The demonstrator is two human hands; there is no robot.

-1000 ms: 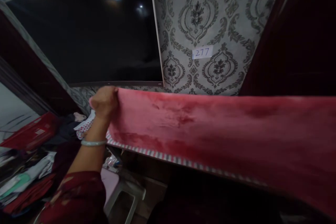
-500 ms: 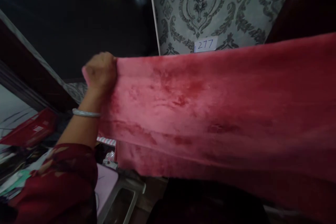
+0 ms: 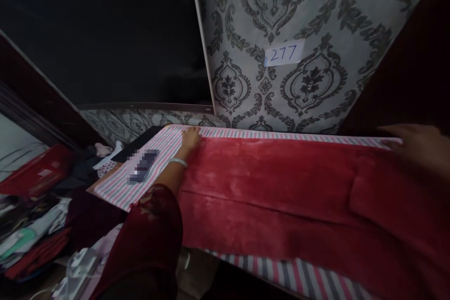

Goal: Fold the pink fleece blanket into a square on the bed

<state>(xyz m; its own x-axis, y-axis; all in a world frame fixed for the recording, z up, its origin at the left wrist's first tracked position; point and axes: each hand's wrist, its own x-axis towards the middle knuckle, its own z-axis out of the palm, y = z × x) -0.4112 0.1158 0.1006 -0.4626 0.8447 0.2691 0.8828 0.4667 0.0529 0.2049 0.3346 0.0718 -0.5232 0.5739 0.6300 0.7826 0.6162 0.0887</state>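
Note:
A red plush cloth (image 3: 267, 173) lies spread over a striped pink, grey and white table cover (image 3: 116, 187), with long creases and an overlapping fold toward the right. At the cloth's far left corner is my left hand (image 3: 191, 139), its fingers bent down and closed on the edge. My right hand (image 3: 418, 145) is blurred above the far right edge of the cloth. Its fingers stretch to the left with a gap beside the thumb, and nothing shows between them.
A phone-like dark object (image 3: 143, 166), partly pixelated, lies left of my left hand. Behind stand a large dark screen (image 3: 123, 37) and a patterned wall with a paper label (image 3: 284, 53) reading 277. Clothes (image 3: 35, 229) and a red basket (image 3: 38, 168) are at left.
The red cloth, held up and stretched before, has come down flat onto the striped cover. My left hand has lowered and moved right with it. My right hand has come into view.

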